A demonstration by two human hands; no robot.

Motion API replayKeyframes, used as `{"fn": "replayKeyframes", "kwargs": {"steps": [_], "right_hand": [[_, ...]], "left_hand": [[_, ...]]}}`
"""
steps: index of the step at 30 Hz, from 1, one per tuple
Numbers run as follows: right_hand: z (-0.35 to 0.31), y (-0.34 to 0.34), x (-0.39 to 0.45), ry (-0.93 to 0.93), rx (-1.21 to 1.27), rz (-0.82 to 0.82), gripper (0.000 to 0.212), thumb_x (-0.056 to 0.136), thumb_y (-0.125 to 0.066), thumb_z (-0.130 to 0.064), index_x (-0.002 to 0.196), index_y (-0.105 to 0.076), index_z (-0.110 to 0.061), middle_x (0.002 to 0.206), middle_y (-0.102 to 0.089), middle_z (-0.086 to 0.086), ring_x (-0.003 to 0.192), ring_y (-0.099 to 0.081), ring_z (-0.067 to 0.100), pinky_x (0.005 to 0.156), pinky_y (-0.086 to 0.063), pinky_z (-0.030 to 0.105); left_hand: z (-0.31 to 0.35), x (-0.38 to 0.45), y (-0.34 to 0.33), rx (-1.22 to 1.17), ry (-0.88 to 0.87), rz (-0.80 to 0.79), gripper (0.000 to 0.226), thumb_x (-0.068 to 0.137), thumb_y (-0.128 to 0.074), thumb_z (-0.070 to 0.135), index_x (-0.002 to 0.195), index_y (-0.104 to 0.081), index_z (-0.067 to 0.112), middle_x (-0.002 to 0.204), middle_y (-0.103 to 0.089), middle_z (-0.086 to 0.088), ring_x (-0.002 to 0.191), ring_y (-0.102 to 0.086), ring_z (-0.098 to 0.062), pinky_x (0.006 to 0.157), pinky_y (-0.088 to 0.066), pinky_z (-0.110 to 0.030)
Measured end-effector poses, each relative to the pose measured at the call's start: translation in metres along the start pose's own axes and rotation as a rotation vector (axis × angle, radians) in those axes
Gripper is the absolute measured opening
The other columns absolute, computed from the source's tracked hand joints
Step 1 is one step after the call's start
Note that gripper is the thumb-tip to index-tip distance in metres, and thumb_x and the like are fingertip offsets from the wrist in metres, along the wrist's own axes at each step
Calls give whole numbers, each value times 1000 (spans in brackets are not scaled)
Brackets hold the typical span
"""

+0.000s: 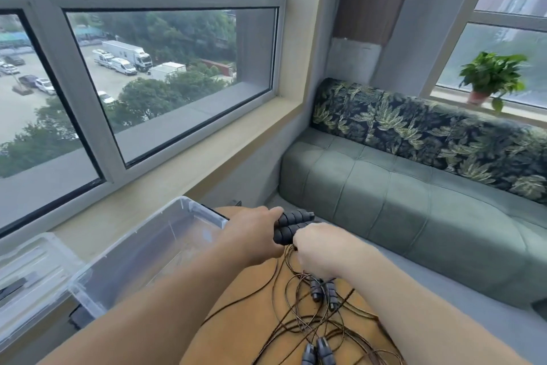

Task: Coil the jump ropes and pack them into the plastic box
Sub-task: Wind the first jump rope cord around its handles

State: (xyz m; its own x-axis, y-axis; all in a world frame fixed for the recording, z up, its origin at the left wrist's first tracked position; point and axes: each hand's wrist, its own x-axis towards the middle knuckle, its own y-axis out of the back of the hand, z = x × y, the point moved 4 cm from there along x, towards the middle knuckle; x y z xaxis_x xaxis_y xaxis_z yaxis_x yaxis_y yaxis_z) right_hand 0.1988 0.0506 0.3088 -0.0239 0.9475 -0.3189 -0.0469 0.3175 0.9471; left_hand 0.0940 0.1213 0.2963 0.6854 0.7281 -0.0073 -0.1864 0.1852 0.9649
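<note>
Gripping paired foam handles (291,224) in left hand (251,236), just right of the plastic box (142,249); right hand (321,249) pinches the thin cord (284,270). Judging: light, floppy cord that tangles, so hold by the grippy handles. Count: three handle pairs visible, likely three ropes, one box.

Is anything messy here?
Yes. The thin ropes lie tangled in loose loops on the brown surface, not coiled. The plastic box holds no rope yet.
</note>
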Motion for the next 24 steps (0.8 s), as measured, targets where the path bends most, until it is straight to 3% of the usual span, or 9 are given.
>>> {"fn": "replayKeyframes", "kwargs": {"steps": [3, 6, 10, 13, 16, 20, 24], "right_hand": [[6, 22, -10, 67, 4, 39, 21, 87, -57, -31, 72, -53, -17, 69, -52, -1, 70, -55, 26, 62, -47, 30], [12, 41, -16, 127, 57, 51, 25, 74, -75, -41, 74, -72, -16, 69, -66, -2, 67, -61, 18, 60, -53, 29], [38, 53, -21, 72, 531, -62, 28, 62, -90, -33, 73, -70, -18, 59, -62, -10, 51, -52, 4, 50, -42, 21], [54, 47, -19, 79, 942, -120, 24, 70, -87, -15, 70, -63, -15, 53, -54, -7, 45, -41, 9, 42, -31, 20], [64, 34, -12, 110, 1290, -230, 22, 66, -83, -17, 65, -61, -17, 51, -47, -1, 39, -34, 8, 38, -24, 17], [71, 31, -7, 111, 1431, -299, 17, 79, -69, -13, 63, -64, -17, 51, -46, -3, 37, -36, 4, 37, -33, 13], [69, 35, -5, 137, 1512, -415, 27, 95, -54, -7, 72, -65, -13, 51, -44, -5, 36, -34, 1, 38, -30, 11]], "left_hand": [[16, -1, 10, 87, -108, -73, 40, 72, -71, 56, 98, -50, 33, 94, -63, 9, 88, -61, -18, 65, -46, -33], [31, -6, 20, 93, -230, -147, 47, 73, -74, 59, 112, -56, 40, 105, -66, 13, 95, -60, -14, 57, -31, -23], [39, -9, 26, -45, -279, -268, 43, 76, -74, 56, 113, -56, 43, 99, -64, 16, 87, -58, -10, 55, -30, -18], [42, -11, 31, -210, -267, -381, 36, 78, -75, 50, 107, -57, 40, 89, -62, 16, 77, -57, -1, 56, -36, -17], [44, -13, 41, -456, -296, -482, 24, 81, -77, 34, 94, -58, 39, 76, -59, 17, 66, -55, 6, 57, -41, -7], [37, -12, 53, -666, -321, -584, 36, 81, -80, 22, 111, -63, 35, 89, -64, 13, 79, -61, -4, 70, -51, -20], [31, -12, 60, -653, -312, -605, 43, 80, -80, 21, 118, -61, 33, 96, -63, 11, 83, -62, -5, 69, -52, -20]]}}
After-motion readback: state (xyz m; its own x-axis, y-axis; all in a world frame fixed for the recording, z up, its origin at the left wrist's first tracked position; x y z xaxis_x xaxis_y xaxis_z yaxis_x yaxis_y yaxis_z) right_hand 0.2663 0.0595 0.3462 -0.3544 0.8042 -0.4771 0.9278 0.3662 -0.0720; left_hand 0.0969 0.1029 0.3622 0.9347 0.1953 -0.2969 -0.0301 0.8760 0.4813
